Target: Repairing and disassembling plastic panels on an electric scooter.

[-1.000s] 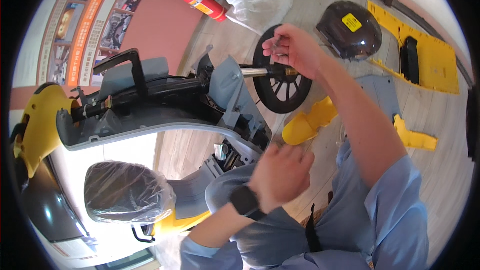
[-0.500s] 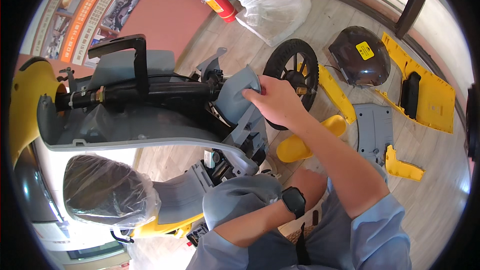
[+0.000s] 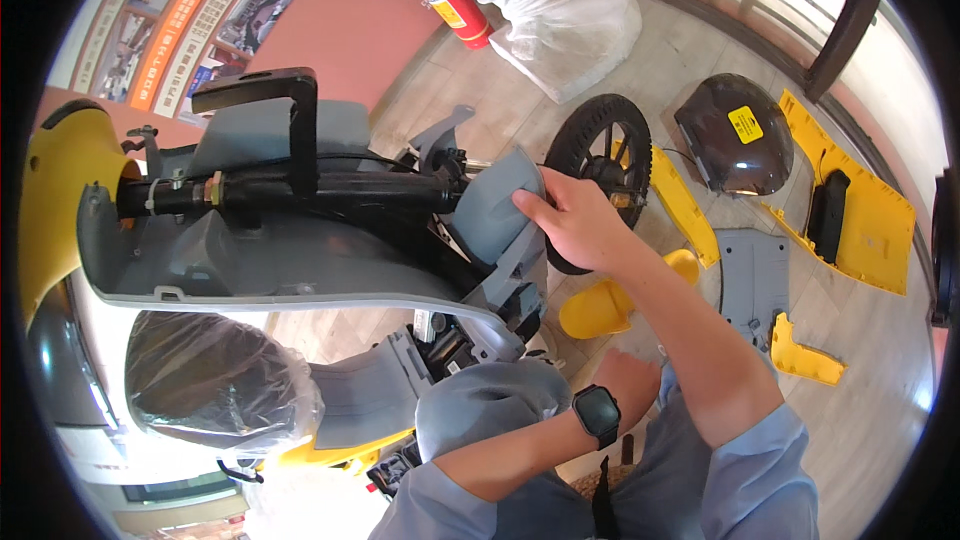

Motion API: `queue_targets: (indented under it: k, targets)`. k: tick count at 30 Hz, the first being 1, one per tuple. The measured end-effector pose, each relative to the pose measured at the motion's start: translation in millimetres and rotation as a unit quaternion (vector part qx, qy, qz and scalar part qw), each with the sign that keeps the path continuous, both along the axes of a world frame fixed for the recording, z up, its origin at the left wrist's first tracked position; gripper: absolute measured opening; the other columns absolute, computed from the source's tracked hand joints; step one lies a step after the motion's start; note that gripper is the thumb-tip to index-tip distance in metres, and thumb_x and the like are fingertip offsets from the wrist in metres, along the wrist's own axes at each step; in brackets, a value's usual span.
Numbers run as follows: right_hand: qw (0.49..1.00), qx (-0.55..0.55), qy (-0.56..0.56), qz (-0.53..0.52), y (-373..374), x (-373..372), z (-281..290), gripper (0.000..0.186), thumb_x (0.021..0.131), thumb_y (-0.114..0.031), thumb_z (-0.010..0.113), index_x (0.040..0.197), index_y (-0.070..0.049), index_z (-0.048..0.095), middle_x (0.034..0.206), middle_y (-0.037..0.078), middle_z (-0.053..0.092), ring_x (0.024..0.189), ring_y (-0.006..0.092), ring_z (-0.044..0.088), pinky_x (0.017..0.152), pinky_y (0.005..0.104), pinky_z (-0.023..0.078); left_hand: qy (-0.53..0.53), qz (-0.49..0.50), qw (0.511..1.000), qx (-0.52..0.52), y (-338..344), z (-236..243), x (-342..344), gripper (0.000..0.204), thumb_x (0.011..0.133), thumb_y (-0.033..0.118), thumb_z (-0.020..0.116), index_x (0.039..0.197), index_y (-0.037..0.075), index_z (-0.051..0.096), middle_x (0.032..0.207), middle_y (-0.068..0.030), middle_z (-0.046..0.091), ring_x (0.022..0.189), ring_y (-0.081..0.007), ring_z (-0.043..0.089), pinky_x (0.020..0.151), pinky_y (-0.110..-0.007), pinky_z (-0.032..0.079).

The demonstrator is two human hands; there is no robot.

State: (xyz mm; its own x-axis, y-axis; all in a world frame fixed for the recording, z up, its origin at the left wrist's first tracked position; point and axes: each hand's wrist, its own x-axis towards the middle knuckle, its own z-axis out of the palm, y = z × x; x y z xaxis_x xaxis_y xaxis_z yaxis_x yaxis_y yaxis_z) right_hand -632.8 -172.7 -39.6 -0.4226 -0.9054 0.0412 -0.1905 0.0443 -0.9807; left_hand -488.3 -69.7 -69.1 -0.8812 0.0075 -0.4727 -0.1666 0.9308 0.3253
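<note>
My right hand (image 3: 585,220) is closed on the edge of a grey plastic mudguard (image 3: 495,205), thumb on the near face and fingers behind it. The mudguard sits at the lower end of a black steering tube (image 3: 350,187), beside a black spoked wheel (image 3: 600,130). Along the tube runs the large grey front panel (image 3: 260,265) of a partly stripped yellow scooter. My left hand (image 3: 632,380), below a wrist with a black watch, hangs over my lap near my knee. Its fingers are mostly hidden.
A plastic-wrapped seat (image 3: 210,370) lies at the left. On the floor to the right are a dark case (image 3: 735,135), yellow panels (image 3: 870,230), a grey panel (image 3: 755,275) and a yellow rounded piece (image 3: 595,310). A fire extinguisher (image 3: 455,10) stands near a white-covered object (image 3: 560,20).
The whole scene has slid slightly right and down in the picture. My right hand keeps its grip on the mudguard, and my left hand still hangs over my lap.
</note>
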Motion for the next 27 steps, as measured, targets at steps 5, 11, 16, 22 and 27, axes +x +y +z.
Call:
queue_targets:
  k: [5,11,16,22,27]
  targets:
    - [0.998,-0.055,-0.03,0.022,1,5,-6,0.033,0.101,-0.032,0.052,0.118,-0.005,0.058,0.09,0.022,0.069,0.088,0.0437,0.066,0.078,0.0452,0.051,-0.022,0.005,1.0,-0.017,4,-5,2,0.01,0.086,0.01,0.059,0.093,0.005,0.065,0.073,-0.0134,0.068,0.073,-0.0305,0.07,0.066,-0.044,0.05]
    - [0.998,0.055,-0.003,0.022,12,2,8,0.04,0.1,-0.041,0.052,0.114,-0.005,0.059,0.09,0.021,0.069,0.089,0.0424,0.067,0.079,0.0446,0.052,-0.052,-0.035,0.998,0.008,16,-7,-7,0.011,0.088,0.011,0.06,0.095,0.007,0.067,0.078,-0.01,0.07,0.075,-0.0289,0.07,0.065,-0.043,0.049]
    - [0.99,0.121,-0.066,0.019,12,-3,18,0.049,0.095,-0.047,0.058,0.114,-0.002,0.06,0.087,0.019,0.07,0.085,0.0367,0.069,0.078,0.0419,0.053,-0.058,-0.03,0.998,0.017,9,7,-20,0.01,0.089,0.013,0.06,0.093,0.01,0.069,0.089,-0.0101,0.071,0.082,-0.0267,0.07,0.068,-0.042,0.05]
    - [0.986,0.068,-0.143,-0.057,2,-11,1,0.055,0.091,-0.047,0.065,0.119,0.0,0.06,0.101,0.017,0.071,0.089,0.0256,0.07,0.078,0.0342,0.054,-0.056,-0.008,0.998,0.038,2,-8,-12,0.011,0.088,0.014,0.06,0.092,0.009,0.069,0.082,-0.0105,0.07,0.082,-0.0285,0.07,0.067,-0.043,0.051]
    - [0.991,0.041,-0.102,-0.073,-4,-4,-4,0.05,0.092,-0.044,0.063,0.121,-0.004,0.063,0.097,0.015,0.068,0.091,0.0288,0.067,0.081,0.0374,0.053,-0.04,0.011,0.999,0.028,-2,-8,-8,0.01,0.085,0.012,0.06,0.083,0.008,0.07,0.075,-0.0125,0.07,0.075,-0.0312,0.07,0.067,-0.044,0.051]
